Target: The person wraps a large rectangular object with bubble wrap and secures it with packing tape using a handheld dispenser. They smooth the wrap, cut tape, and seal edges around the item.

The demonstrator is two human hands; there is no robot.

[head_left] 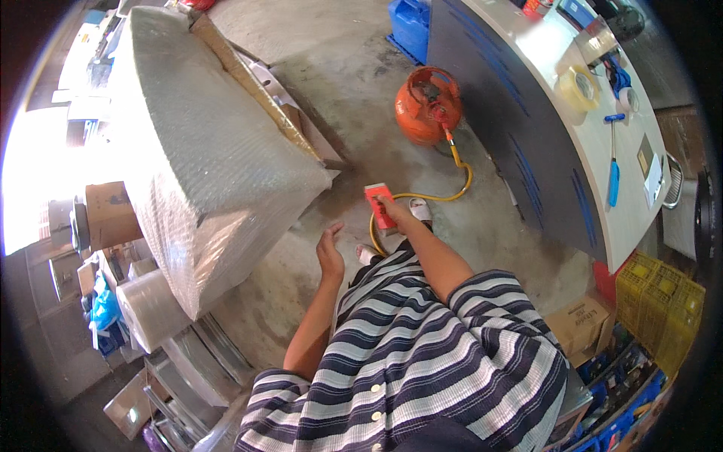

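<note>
My right hand (395, 212) grips a red hand-held gas heat gun (376, 194) in front of my body. From it a yellow hose (468, 181) curves across the floor to an orange gas cylinder (423, 113) ahead. My left hand (330, 252) is raised in the air, holding nothing, its fingers stretched out and pointing up. It is nearest to a large bulky piece (218, 143) wrapped in bubble wrap and clear film, which stands to the left. The hand and the wrapped piece do not touch.
On the right, a dark-sided counter (542, 162) carries tape rolls (578, 89) and a blue-handled tool (614, 181). A blue jerrycan (410, 30) stands beyond the cylinder. A yellow crate (655, 301) and a cardboard box (581, 328) sit at lower right; a film roll (153, 309) lies at left.
</note>
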